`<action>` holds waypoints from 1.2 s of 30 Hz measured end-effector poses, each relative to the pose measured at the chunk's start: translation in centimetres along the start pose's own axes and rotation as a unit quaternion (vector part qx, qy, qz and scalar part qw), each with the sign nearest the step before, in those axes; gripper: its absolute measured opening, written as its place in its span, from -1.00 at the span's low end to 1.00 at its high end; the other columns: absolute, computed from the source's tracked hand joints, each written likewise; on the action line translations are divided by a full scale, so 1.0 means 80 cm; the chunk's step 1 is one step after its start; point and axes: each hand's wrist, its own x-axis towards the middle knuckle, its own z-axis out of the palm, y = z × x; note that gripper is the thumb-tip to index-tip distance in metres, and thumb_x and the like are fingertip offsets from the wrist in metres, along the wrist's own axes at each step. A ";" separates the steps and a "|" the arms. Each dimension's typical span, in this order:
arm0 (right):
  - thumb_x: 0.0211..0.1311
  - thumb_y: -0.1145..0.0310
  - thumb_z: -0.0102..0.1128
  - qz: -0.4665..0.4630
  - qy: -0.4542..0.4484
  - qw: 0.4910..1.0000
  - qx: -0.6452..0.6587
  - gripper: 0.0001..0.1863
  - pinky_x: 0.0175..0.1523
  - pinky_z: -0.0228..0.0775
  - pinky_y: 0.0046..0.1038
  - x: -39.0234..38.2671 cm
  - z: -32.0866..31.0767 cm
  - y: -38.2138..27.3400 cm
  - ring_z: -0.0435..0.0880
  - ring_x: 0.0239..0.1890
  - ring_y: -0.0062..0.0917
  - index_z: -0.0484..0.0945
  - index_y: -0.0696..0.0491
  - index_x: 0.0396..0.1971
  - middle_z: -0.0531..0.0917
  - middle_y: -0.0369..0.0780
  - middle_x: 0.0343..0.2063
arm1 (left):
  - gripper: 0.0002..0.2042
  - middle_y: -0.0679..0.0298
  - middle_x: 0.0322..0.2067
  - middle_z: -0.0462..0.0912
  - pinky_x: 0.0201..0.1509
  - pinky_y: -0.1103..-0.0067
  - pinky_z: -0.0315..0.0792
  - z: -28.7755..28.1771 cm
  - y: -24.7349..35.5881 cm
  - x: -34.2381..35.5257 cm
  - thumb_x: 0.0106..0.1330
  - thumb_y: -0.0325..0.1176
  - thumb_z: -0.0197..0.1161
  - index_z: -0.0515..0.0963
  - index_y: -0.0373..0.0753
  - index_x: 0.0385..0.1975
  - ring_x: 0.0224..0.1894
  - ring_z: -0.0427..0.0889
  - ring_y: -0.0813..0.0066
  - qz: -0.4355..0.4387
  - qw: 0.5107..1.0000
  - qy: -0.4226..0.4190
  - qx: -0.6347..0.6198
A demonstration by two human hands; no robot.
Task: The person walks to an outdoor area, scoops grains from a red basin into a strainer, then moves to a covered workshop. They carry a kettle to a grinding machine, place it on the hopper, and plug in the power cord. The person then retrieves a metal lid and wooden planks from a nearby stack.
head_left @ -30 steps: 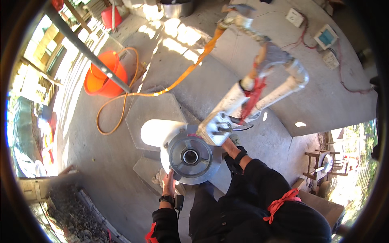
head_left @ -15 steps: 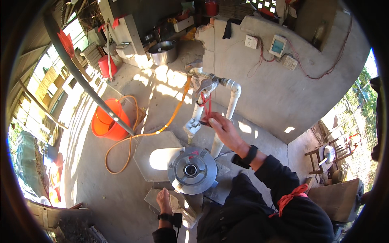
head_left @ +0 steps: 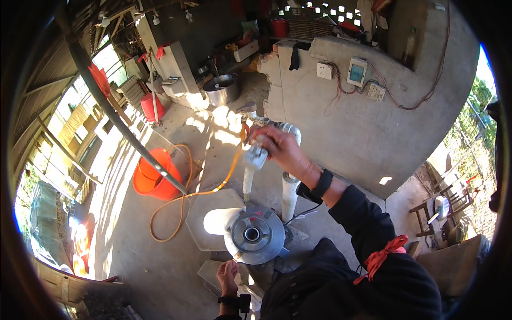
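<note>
Grey concrete floor (head_left: 133, 261); right hand (head_left: 281, 150) at squarish white socket (head_left: 256, 158).

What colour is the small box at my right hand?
The box is whitish grey, slightly blurred, in the head view.

A big grey wall (head_left: 368, 144) stands in the room, and its left end is rough and broken. The grey floor (head_left: 128, 234) spreads out to the left of the wall, with bright patches of sun (head_left: 228, 137) on it (some look like stripes). Further left of the wall is a pale pillar (head_left: 176, 69), and past that, bright windows (head_left: 114, 56) under a sloping roof (head_left: 37, 69). Behind the wall it is dark, but light peeks through little holes (head_left: 318, 10). To the right of the wall is a wooden chair (head_left: 418, 208). Green leaves (head_left: 482, 96) show past the wall's right edge.
</note>
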 end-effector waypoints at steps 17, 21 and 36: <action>0.41 0.33 -0.08 0.245 -0.031 0.967 0.064 -0.73 -0.48 0.29 -0.68 -0.130 -0.102 0.015 0.36 -0.56 -0.80 0.49 0.21 -0.13 0.50 -0.35 -0.50 | -0.47 0.21 -0.03 0.40 0.10 0.51 0.41 0.411 0.183 -0.095 0.12 -0.61 0.30 0.28 -0.32 0.10 -0.02 0.50 0.43 0.311 0.904 -0.290 0.034; 0.40 0.33 -0.08 0.239 0.001 0.967 0.090 -0.63 -0.42 0.34 -0.64 -0.154 -0.193 0.032 0.39 -0.52 -0.73 0.32 0.14 0.14 0.52 -0.31 -0.47 | -0.53 0.24 -0.03 0.38 0.09 0.55 0.40 0.499 0.156 -0.108 0.11 -0.58 0.33 0.33 -0.33 0.03 -0.02 0.49 0.44 0.307 0.884 -0.343 0.076; -0.04 0.26 0.32 -0.073 0.124 0.922 -0.359 -0.42 0.08 0.31 -0.32 -0.148 -0.482 -0.019 0.41 -0.02 -0.26 0.37 0.06 0.03 0.40 -0.15 0.07 | -0.64 0.24 -0.19 0.52 -0.01 0.63 0.45 0.791 0.144 -0.163 0.12 -0.65 0.29 0.33 -0.34 -0.12 -0.14 0.51 0.58 0.288 0.879 -0.355 0.136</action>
